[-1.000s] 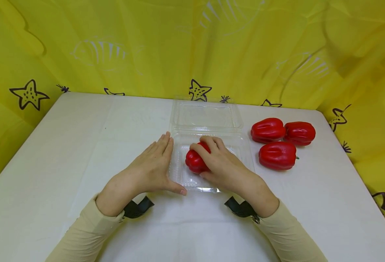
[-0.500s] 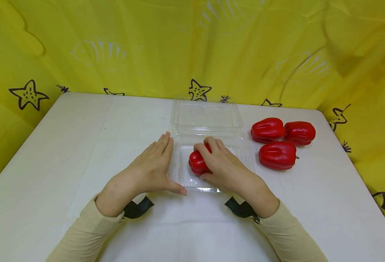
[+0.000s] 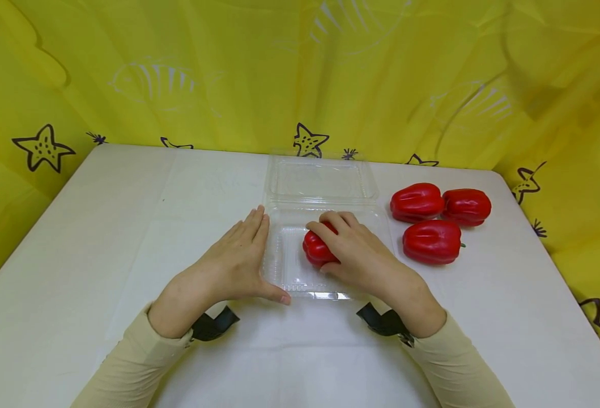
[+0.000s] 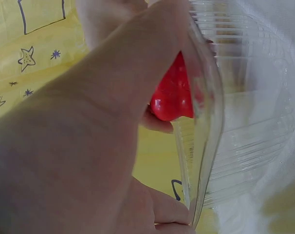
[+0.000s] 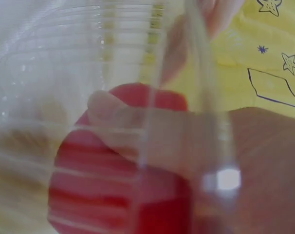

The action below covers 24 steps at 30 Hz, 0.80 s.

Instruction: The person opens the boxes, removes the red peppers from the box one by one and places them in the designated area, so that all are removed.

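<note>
A clear plastic clamshell container [image 3: 292,283] lies opened out, its lid [image 3: 322,180] folded back toward the curtain. Over its base, my right hand [image 3: 358,252] grips a red bell pepper [image 3: 316,249], fingers curled over the top and thumb on the near side. The right wrist view shows that pepper [image 5: 96,180] through the container wall, with the thumb across it. My left hand [image 3: 238,260] rests along the container's left edge, fingers straight and thumb spread at the front corner. In the left wrist view, the pepper [image 4: 172,95] shows past the hand and the container's rim [image 4: 215,112].
To the right of the container lie three more red bell peppers: one at the back [image 3: 417,202], one farther right [image 3: 467,207], one nearer [image 3: 432,242] with a green stem. A white cloth covers the table [image 3: 101,255]. A yellow patterned curtain [image 3: 228,73] hangs behind.
My right hand has shifted the gripped pepper to the right within the container base. The left hand, the container and the three other peppers have stayed in place.
</note>
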{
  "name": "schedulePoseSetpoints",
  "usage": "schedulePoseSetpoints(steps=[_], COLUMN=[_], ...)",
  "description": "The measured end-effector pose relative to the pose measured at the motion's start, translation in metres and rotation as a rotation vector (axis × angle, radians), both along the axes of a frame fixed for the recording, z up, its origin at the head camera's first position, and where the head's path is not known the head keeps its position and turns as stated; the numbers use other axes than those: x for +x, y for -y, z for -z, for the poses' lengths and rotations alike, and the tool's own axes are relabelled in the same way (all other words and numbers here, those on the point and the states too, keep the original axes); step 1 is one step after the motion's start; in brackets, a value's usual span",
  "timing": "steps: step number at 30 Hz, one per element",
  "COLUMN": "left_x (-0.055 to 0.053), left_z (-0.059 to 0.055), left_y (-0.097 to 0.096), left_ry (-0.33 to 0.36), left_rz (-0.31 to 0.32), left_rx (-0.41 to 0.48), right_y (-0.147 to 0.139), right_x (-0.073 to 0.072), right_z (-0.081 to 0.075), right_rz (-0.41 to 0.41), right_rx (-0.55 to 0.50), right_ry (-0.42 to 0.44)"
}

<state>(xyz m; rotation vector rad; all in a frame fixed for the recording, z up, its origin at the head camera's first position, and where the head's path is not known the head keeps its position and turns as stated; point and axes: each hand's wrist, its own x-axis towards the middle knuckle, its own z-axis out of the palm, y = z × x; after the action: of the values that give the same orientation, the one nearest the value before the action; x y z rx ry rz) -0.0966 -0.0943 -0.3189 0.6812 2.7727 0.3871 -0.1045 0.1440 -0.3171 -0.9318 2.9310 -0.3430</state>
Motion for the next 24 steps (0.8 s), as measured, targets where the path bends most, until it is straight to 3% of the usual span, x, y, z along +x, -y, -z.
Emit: schedulePoseSetpoints(steps=[15,24], left_x=[0.001,0.001], left_z=[0.0,0.0], left_y=[0.0,0.0], left_ry=[-0.004,0.007], left_rz=[0.0,-0.005], left_rx=[0.002,0.006], right_y=[-0.012,-0.024], right_x=[0.005,0.006], right_z=[-0.015,-0.025], right_rz=[0.025,0.04], right_rx=[-0.04,-0.093], right_ry=[0.023,-0.019])
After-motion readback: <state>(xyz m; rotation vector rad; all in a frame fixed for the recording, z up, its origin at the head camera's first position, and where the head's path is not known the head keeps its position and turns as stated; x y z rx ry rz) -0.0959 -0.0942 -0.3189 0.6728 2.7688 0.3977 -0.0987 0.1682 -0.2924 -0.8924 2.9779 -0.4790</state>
